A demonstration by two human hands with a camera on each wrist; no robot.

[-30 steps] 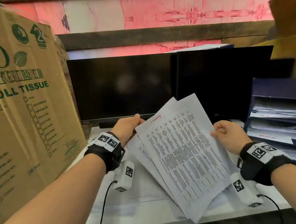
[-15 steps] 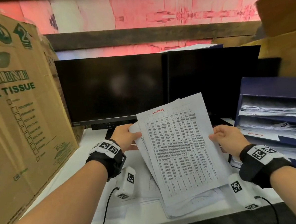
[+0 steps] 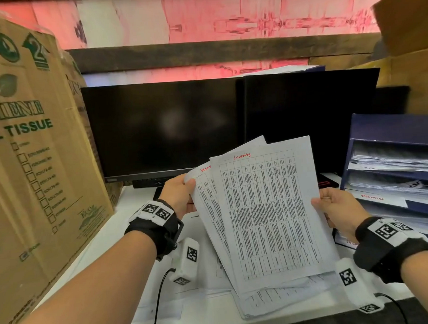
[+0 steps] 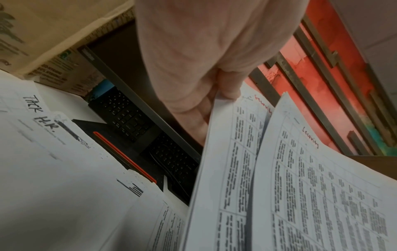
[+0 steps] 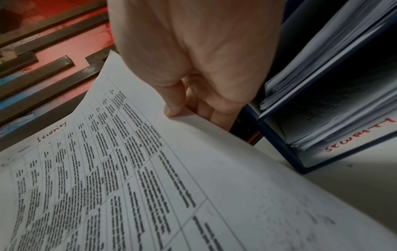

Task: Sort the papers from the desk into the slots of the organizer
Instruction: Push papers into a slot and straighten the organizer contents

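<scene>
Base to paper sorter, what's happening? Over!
Left hand pinches white printed sheets. Right hand pinches front sheet headed "Security" in red. Dark blue tiered organizer at right, slots holding papers. Nothing blocking.

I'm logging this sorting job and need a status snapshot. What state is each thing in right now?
Left hand: pinching the rear Security sheets at their left edge.
Right hand: pinching the front Security sheet at its right edge, held lifted.
Desk pile: lying loose, unsorted.
Organizer: slots already hold papers.
Monitor: screen dark.
</scene>
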